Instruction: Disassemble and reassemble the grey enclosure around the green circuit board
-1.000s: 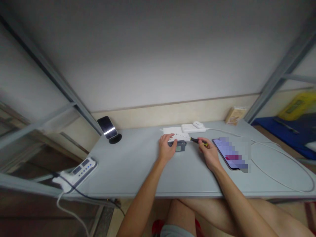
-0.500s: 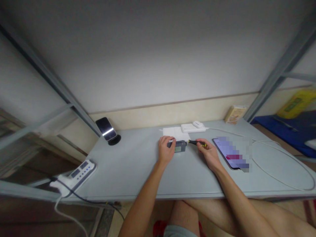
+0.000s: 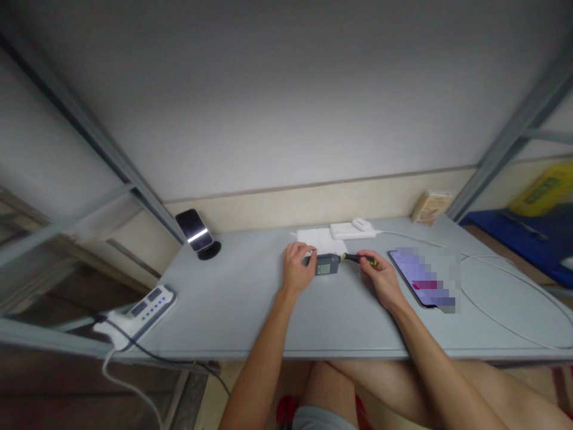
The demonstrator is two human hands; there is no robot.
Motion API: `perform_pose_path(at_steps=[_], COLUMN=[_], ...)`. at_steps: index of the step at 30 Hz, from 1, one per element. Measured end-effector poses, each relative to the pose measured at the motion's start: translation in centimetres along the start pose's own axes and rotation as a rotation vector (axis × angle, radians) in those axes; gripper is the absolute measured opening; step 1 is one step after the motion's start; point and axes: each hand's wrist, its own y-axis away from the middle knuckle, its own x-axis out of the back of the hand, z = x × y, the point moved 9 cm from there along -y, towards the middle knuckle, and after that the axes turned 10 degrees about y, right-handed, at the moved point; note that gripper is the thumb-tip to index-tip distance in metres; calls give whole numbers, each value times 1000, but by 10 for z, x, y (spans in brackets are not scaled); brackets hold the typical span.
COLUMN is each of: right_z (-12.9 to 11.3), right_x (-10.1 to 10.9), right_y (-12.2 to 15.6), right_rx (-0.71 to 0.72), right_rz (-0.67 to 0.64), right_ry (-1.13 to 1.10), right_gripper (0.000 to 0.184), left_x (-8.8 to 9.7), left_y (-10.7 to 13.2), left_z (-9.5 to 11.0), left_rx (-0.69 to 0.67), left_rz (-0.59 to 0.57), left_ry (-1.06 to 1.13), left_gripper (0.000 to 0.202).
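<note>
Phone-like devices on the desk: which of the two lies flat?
The purple-lit device beside the right hand lies flat on the desk; the dark device at far left instead stands tilted on a round black base.

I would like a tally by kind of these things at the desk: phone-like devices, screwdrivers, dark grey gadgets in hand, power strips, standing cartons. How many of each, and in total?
Phone-like devices: 2 (propped one, flat one)
Screwdrivers: 1
Dark grey gadgets in hand: 1
Power strips: 1
Standing cartons: 1
Total: 6
</note>
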Motion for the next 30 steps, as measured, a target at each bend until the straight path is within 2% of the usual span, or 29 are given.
perform_pose_path(at_steps=[4,17,26,30], right_z=[3,-11,-25,-30], right_x=[-1,2,2,9], right_y=[1,6,9,11], right_rx=[-54,-46,-27,-5], right_rz=[-8,18,71,138], right_ry=[-44,-23,-8,6], right_gripper=[53,46,43,44], left_x=[-2,-2,-2,-5], left_y=[-1,-1,0,0], left_z=[4,12,23,27], left_rx=[-14,-96,-199,-195], left_rz=[-42,-69,-110,-161], left_ry=[-57,-97,-239,-269], left_gripper=[9,10,11,14])
